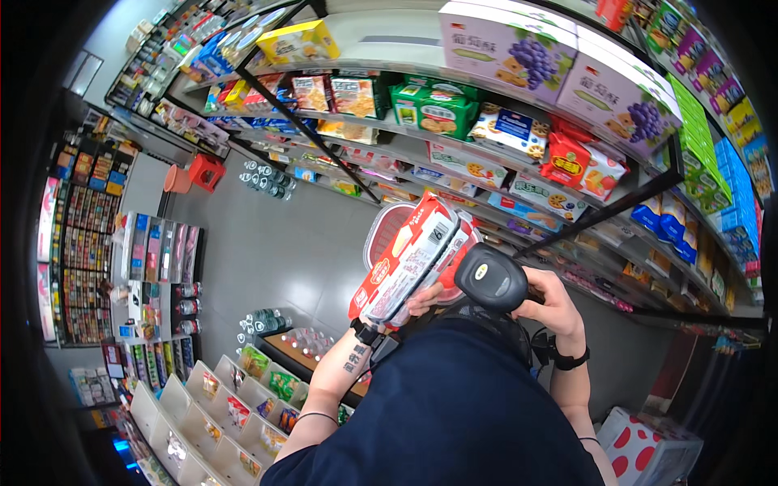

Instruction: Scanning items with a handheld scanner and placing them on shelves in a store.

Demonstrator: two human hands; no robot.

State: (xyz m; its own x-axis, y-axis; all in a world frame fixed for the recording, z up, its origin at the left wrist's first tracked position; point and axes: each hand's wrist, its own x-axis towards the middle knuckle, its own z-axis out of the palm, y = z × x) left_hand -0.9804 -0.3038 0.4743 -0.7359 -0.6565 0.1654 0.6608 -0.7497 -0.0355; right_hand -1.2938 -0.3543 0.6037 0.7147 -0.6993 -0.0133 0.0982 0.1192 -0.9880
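Observation:
My left hand grips the lower end of a red and white snack package, which is tilted with its printed, barcoded side up. In my right hand is a black handheld barcode scanner, its rounded head close to the right of the package. Under the package, partly hidden, stands a pink plastic basket with something red visible at its right side. The scanner's handle is mostly hidden by its head and my fingers.
Metal shelves with boxed and bagged snacks run along the far side and right. Bottled-water packs stand on the grey floor. Divided bins of snacks are at lower left. A red stool stands farther off. A red-dotted white box lies lower right.

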